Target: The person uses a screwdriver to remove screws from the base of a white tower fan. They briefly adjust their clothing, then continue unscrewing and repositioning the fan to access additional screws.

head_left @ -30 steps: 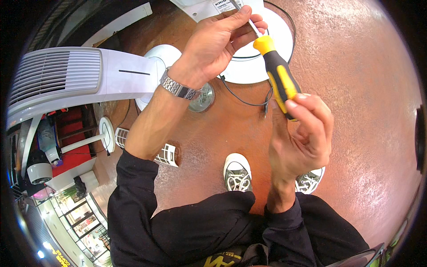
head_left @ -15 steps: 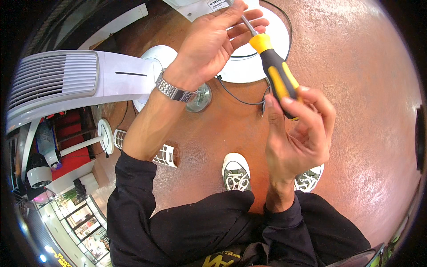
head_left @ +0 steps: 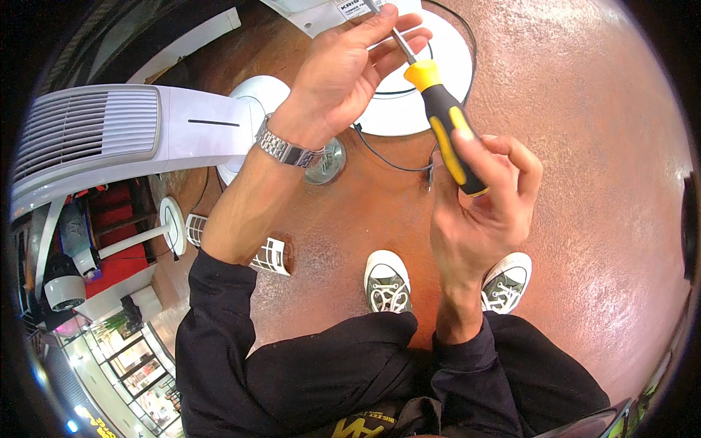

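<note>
A screwdriver (head_left: 447, 124) with a black and yellow handle slants from upper left to lower right in front of me. My right hand (head_left: 475, 212) is closed on the handle's lower end, thumb along it. Up at the shaft, my left hand (head_left: 339, 84) pinches the metal between thumb and forefinger, its other fingers loosely extended. The shaft's tip runs out near the top edge, by a white labelled fan body (head_left: 310, 16); whether it touches a screw cannot be seen. Below that body lies a round white base (head_left: 398, 115), partly behind my left hand.
A white tower fan (head_left: 201, 128) with a slatted grille extends at the left. Near my left wrist sits a clear round dish (head_left: 326, 162). A black cable (head_left: 387, 162) curls on the brown floor (head_left: 584, 182). A white grid part (head_left: 272, 257) lies beside my left forearm.
My right hand has shifted slightly left, and its thumb now lies farther over the handle, which appears turned. The screwdriver has moved a little left with it; my left hand barely moved.
</note>
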The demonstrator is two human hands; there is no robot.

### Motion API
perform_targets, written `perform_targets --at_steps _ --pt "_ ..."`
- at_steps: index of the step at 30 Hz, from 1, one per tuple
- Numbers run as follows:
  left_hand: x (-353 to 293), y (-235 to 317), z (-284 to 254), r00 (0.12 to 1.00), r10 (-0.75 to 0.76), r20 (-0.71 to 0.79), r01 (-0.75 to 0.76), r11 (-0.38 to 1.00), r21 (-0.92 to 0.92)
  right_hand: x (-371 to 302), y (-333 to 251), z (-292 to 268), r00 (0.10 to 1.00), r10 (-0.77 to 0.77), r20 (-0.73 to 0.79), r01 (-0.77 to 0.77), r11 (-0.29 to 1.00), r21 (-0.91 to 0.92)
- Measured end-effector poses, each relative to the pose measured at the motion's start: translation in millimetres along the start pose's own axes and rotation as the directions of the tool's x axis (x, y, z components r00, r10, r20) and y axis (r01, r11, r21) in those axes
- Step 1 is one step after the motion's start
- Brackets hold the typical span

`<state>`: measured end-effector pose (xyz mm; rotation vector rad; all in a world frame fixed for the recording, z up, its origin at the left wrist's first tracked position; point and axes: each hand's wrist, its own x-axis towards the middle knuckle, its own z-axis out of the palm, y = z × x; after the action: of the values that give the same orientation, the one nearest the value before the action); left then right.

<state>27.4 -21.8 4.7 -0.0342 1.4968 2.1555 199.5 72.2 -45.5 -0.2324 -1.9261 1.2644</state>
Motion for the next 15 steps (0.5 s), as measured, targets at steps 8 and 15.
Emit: perform_targets --at_steps 8,15 --pt "3.1 -10.0 -15.6 1.000 0.018 -0.005 -0.018 0.996 -0.088 11.8 -34.9 -8.5 0.738 0.611 0.286 -0.674 0.691 0.262" --pt "-4.7 1.0 -4.1 0.999 -0.047 0.017 0.046 0.998 0.043 7.4 -19.4 0.9 0.996 0.066 -0.067 -0.055 0.987 0.152"
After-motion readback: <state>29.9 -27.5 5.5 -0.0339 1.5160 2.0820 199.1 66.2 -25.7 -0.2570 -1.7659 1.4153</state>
